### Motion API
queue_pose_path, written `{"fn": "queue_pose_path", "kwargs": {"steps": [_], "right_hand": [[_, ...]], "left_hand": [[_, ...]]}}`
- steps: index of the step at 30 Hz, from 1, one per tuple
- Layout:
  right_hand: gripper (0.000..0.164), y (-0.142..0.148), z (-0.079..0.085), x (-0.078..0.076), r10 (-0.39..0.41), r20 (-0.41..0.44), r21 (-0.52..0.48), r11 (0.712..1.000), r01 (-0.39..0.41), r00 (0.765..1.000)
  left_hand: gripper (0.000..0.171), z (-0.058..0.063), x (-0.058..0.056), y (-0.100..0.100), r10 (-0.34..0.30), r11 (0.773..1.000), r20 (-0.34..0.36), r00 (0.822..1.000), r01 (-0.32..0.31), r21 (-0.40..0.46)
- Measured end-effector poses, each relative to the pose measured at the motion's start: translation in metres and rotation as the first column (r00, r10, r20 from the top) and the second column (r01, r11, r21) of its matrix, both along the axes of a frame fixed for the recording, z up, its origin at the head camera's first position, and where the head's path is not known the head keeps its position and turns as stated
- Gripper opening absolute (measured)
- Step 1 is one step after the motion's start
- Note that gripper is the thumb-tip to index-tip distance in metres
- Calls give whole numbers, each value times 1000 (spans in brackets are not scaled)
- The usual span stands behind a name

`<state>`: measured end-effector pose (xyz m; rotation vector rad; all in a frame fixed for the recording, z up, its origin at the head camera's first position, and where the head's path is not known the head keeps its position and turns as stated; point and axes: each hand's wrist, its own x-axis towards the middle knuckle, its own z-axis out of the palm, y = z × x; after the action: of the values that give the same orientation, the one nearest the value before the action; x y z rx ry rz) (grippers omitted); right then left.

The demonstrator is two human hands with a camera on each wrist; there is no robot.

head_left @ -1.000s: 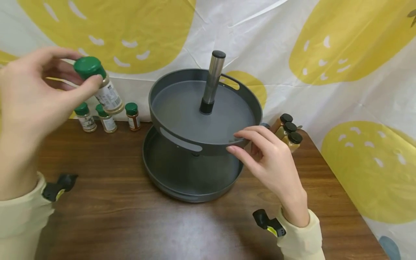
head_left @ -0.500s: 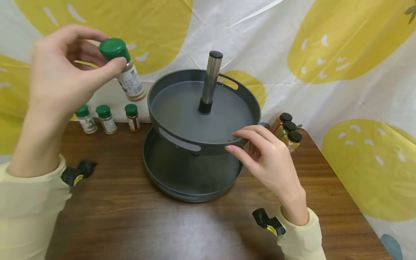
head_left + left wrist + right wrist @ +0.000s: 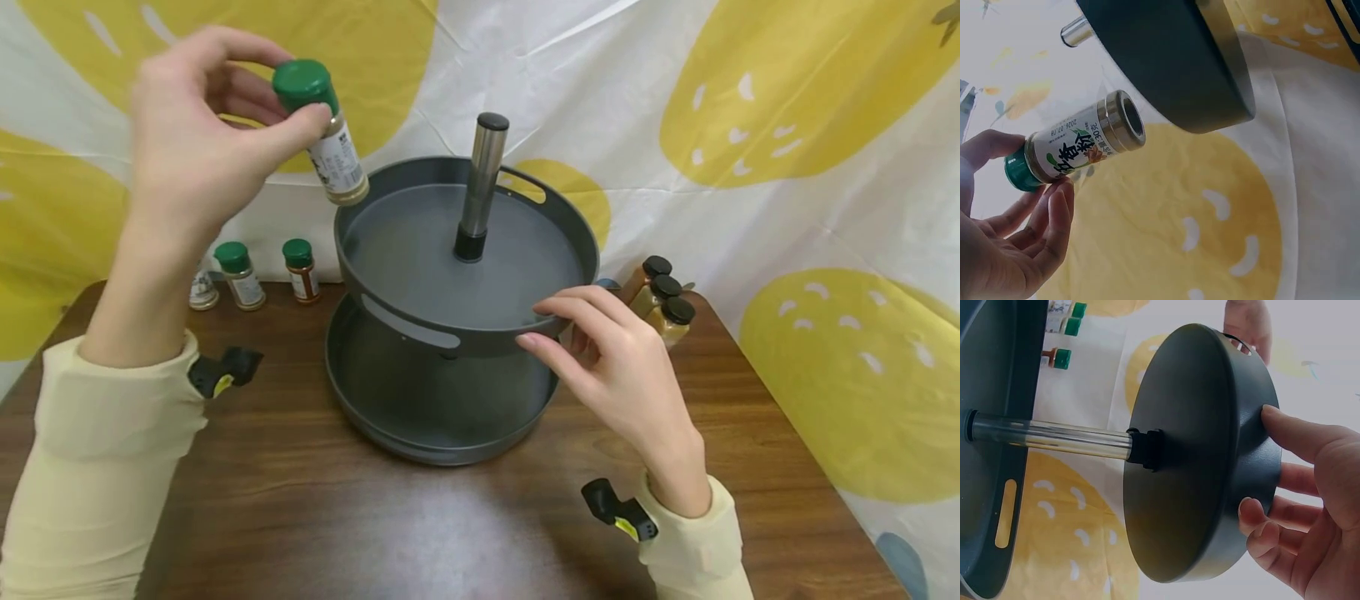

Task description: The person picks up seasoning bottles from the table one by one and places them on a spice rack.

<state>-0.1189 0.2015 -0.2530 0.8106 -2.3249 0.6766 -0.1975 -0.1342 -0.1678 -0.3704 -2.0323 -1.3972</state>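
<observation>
My left hand [image 3: 198, 146] holds a small spice jar [image 3: 337, 158] by its green cap, thumb and fingers around it. The jar leans, its base near the left rim of the grey upper tray [image 3: 420, 242]. In the left wrist view its white printed label [image 3: 1069, 147] shows, with pale powder inside. My right hand [image 3: 618, 358] pinches the front-right rim of that upper tray, thumb outside and fingers over the edge. A steel post [image 3: 483, 179] rises from the upper tray's centre. Below sits the wider-looking lower tray [image 3: 442, 408], partly hidden by the upper one.
Behind my left forearm stand green-capped jars [image 3: 242, 279], one partly hidden, and a red-brown jar [image 3: 302, 271]. Black-lidded jars [image 3: 667, 321] stand at the back right of the wooden table [image 3: 420, 533]. A patterned cloth [image 3: 585, 67] hangs behind.
My left hand has carried the spice jar up and to the right, toward the upper tray's left rim. The right hand stays on the rim.
</observation>
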Motion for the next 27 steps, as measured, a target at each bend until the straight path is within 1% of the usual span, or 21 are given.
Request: {"fn": "queue_pose_path", "kwargs": {"steps": [7, 14, 17, 20, 27], "right_hand": [[26, -1, -1, 0, -1, -9, -6, 1000, 1, 1000], [25, -2, -2, 1, -4, -9, -7, 1000, 4, 1000], [26, -2, -3, 1, -5, -12, -2, 1000, 5, 1000], [26, -2, -3, 1, -7, -9, 3, 1000, 7, 1000], [27, -2, -3, 2, -7, -10, 2, 1000, 7, 1000]], "left_hand": [[36, -6, -15, 8, -17, 1000, 85, 996, 19, -24], [39, -13, -26, 13, -40, 997, 138, 990, 49, -61], [38, -16, -30, 15, -46, 996, 147, 988, 57, -73], [38, -20, -33, 18, -51, 995, 141, 989, 63, -80], [39, -29, -41, 22, -33, 992, 117, 993, 47, -120]]}}
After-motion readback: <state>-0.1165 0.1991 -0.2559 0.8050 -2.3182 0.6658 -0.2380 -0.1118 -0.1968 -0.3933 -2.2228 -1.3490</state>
